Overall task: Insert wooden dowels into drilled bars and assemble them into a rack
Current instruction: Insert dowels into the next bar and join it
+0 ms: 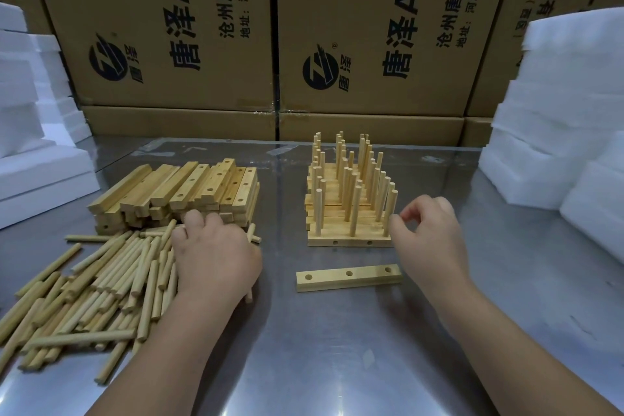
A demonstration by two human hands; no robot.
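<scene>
The empty bar [349, 277], with 3 open holes, lies flat on the table [337, 365] just in front of the rack [349, 213] of upright dowels. My right hand [429, 233] is loosely curled beside the rack's corner dowel and holds nothing; a careless knock could tilt that dowel. My left hand [212, 257] is down in the loose dowels [101, 280], fingertips hidden, so I cannot tell whether it grips 1. Raking could send several rolling.
</scene>
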